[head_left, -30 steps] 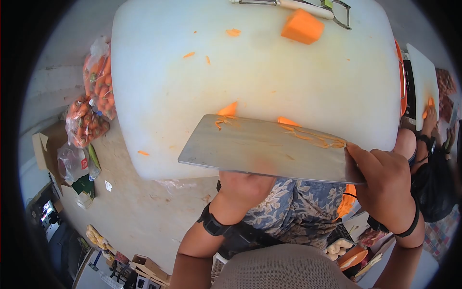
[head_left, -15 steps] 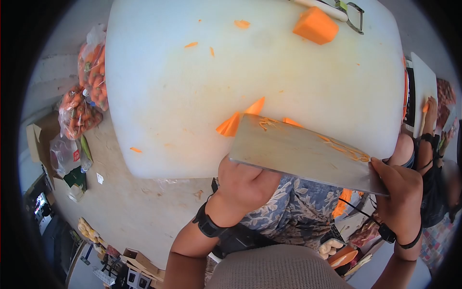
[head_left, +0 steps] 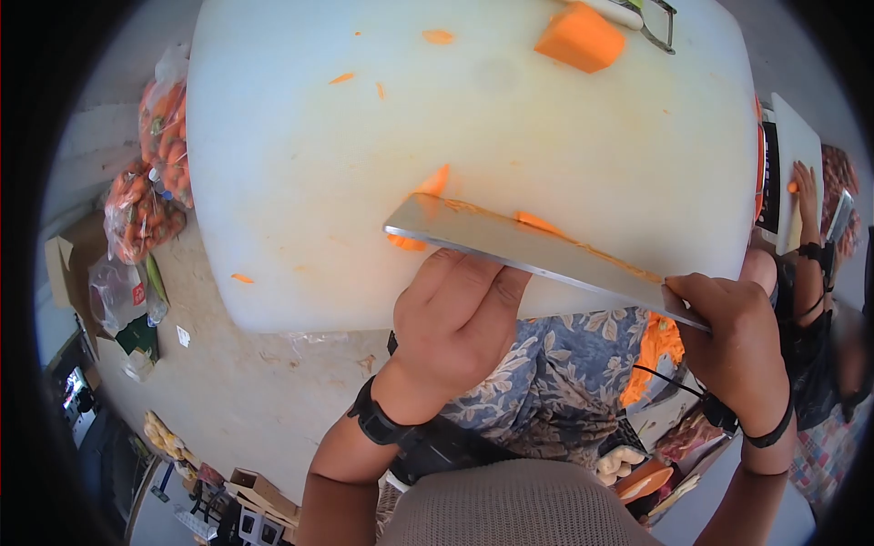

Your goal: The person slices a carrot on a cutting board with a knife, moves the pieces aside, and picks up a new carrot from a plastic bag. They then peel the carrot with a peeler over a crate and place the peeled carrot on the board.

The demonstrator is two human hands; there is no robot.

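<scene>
My right hand (head_left: pixel 733 332) grips a broad cleaver (head_left: pixel 528 247) at its right end. The blade slants over the near part of a white cutting board (head_left: pixel 364 155), with orange shreds along its far edge. My left hand (head_left: pixel 460 314) is at the blade's near edge, fingers bent and together; the blade hides the fingertips and anything under them. Orange carrot slices (head_left: pixel 435 180) poke out past the blade's left end, and another carrot piece (head_left: pixel 537 222) shows at its far edge. A thick carrot chunk (head_left: pixel 581 38) sits at the far right, beside a peeler (head_left: pixel 657 25).
Thin orange scraps (head_left: pixel 341 78) dot the board. Bags of carrots (head_left: pixel 146 214) stand left of it, near a cardboard box (head_left: pixel 73 264). At right, another person's hand (head_left: pixel 804 187) is on a second board (head_left: pixel 794 127). Orange shreds (head_left: pixel 657 350) lie below, near my lap.
The cleaver has moved left and tilted, so its face looks narrower. My left hand has risen toward the board, and more of its fingers show. The view has shifted slightly.
</scene>
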